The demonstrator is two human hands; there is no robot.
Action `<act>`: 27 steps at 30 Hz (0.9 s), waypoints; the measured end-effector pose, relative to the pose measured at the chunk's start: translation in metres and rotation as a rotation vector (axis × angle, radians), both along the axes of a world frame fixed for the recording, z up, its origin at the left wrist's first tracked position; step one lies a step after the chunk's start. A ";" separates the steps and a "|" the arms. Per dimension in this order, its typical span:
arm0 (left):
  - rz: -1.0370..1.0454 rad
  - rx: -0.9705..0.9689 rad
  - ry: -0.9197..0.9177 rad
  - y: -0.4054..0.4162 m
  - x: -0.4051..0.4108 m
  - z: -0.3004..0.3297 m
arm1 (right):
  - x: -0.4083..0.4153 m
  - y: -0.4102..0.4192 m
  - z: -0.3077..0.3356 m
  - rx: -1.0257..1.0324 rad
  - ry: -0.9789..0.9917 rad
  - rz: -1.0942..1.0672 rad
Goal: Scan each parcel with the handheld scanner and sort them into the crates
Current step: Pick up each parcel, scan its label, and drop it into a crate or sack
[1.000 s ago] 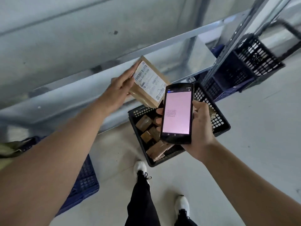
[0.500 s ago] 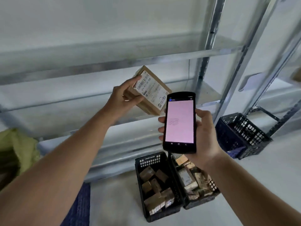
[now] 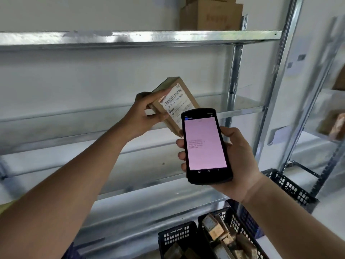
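Observation:
My left hand [image 3: 143, 114] grips a small brown cardboard parcel [image 3: 177, 96] with a white barcode label facing me, raised in front of the metal shelves. My right hand [image 3: 235, 161] holds the black handheld scanner [image 3: 205, 144] upright just right of and below the parcel; its screen glows pink with a few lines of text. The scanner's top edge covers the parcel's lower right corner. Two black crates [image 3: 179, 236] stand on the floor at the bottom, with brown parcels inside them.
A galvanised metal shelving rack [image 3: 141, 37] fills the view ahead, with brown cartons [image 3: 211, 14] on its top shelf. Another black crate [image 3: 291, 186] sits on the floor at the right. A second rack at the far right holds blurred brown parcels [image 3: 332, 124].
The camera has tilted up from the floor crates to the shelves. Both hands rose with it, and my left hand turned the parcel so the label stands more upright.

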State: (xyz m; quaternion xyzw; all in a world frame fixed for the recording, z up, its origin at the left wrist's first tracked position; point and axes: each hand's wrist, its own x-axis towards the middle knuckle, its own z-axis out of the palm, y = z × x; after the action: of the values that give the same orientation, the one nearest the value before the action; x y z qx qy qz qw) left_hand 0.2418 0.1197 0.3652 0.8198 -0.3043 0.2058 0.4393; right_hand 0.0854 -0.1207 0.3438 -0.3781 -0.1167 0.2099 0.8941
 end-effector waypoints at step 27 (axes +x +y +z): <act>0.131 -0.305 0.224 0.051 -0.057 -0.030 | 0.014 0.054 -0.006 -0.042 -0.093 0.032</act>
State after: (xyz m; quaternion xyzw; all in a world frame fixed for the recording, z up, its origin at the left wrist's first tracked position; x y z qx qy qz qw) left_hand 0.1848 0.1711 0.3356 0.7794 -0.1648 0.1854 0.5753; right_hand 0.0992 -0.0662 0.3383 -0.4040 -0.1597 0.2086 0.8762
